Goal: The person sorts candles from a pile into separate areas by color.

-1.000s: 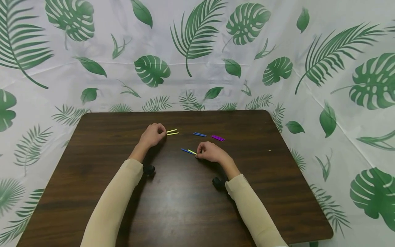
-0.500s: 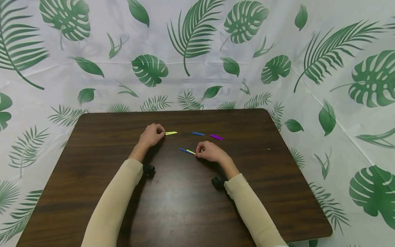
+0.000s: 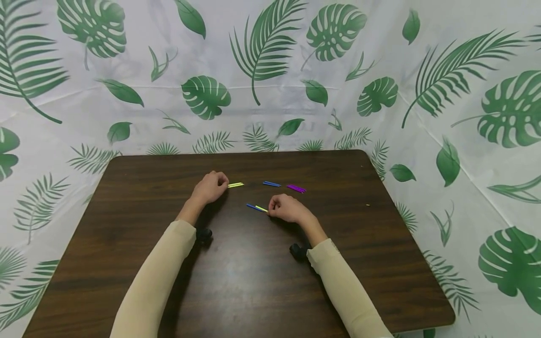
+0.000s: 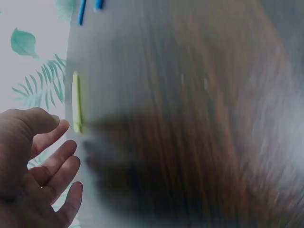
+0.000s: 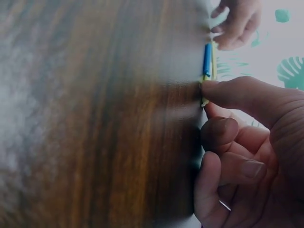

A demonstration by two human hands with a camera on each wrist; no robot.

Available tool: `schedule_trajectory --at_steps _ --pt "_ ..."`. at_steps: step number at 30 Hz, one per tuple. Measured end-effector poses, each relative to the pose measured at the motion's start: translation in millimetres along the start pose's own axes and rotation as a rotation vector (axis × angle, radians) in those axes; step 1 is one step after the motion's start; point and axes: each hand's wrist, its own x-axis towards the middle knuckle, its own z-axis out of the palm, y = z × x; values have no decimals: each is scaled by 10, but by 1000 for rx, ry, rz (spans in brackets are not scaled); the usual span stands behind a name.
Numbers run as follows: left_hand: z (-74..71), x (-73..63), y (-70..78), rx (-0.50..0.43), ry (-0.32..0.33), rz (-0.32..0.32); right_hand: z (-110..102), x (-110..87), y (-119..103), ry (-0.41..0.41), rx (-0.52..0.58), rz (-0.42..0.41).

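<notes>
Two thin yellow sticks [image 3: 236, 185] lie side by side at the fingertips of my left hand [image 3: 210, 187]. In the left wrist view, a small gap separates the thumb and index tips from the near end of the yellow pair [image 4: 78, 102]; the fingers are loosely bent. Lower and to the right, my right hand [image 3: 289, 208] pinches one end of another yellow stick [image 3: 261, 208] between thumb and index finger. A blue stick [image 3: 251, 205] lies alongside it, pointing left. The right wrist view shows the thumb over the yellow stick, hiding part of it.
A blue pair of sticks [image 3: 272, 183] and a purple bunch of sticks [image 3: 297, 188] lie farther back on the dark wooden table [image 3: 236, 281]. A tiny pale speck [image 3: 367, 205] is at the right. A leaf-print cloth [image 3: 270, 117] hangs behind the table.
The left hand has brought its yellow stick down beside the other, so the two now lie close together, and its fingers have let go. The right hand has stayed in place.
</notes>
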Motion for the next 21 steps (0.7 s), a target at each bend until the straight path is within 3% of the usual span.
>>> schedule_trajectory --at_steps 5,12,21 --pt "35 -38 161 1 -14 111 11 7 -8 7 -14 5" --pt "162 -63 368 -76 -124 287 16 1 -9 25 -20 7" --pt "362 -123 531 -95 -224 323 24 14 -16 45 -39 -9"
